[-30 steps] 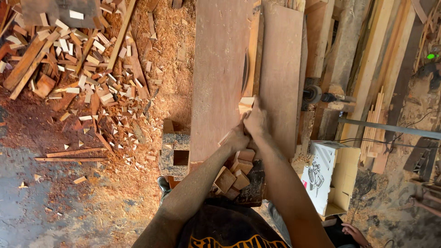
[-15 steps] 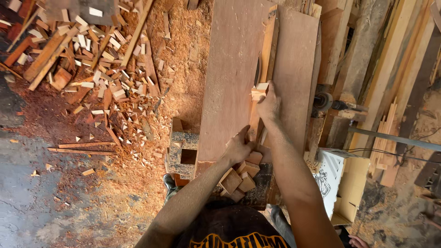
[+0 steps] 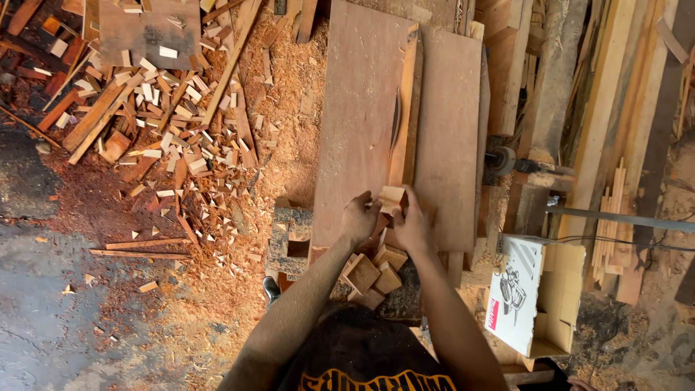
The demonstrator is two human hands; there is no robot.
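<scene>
Both hands [image 3: 387, 217] grip 1 small pale wooden block [image 3: 393, 197].

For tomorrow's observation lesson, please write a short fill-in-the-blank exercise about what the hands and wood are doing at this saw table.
1. Both hands, the left hand and right hand, hold one small wooden ____ on the saw table.
2. The floor left of the table is strewn with sawdust and wood ____.
3. The cut blocks are piled ____ the hands, nearer the person.

Missing words: block; offcuts; below
</scene>
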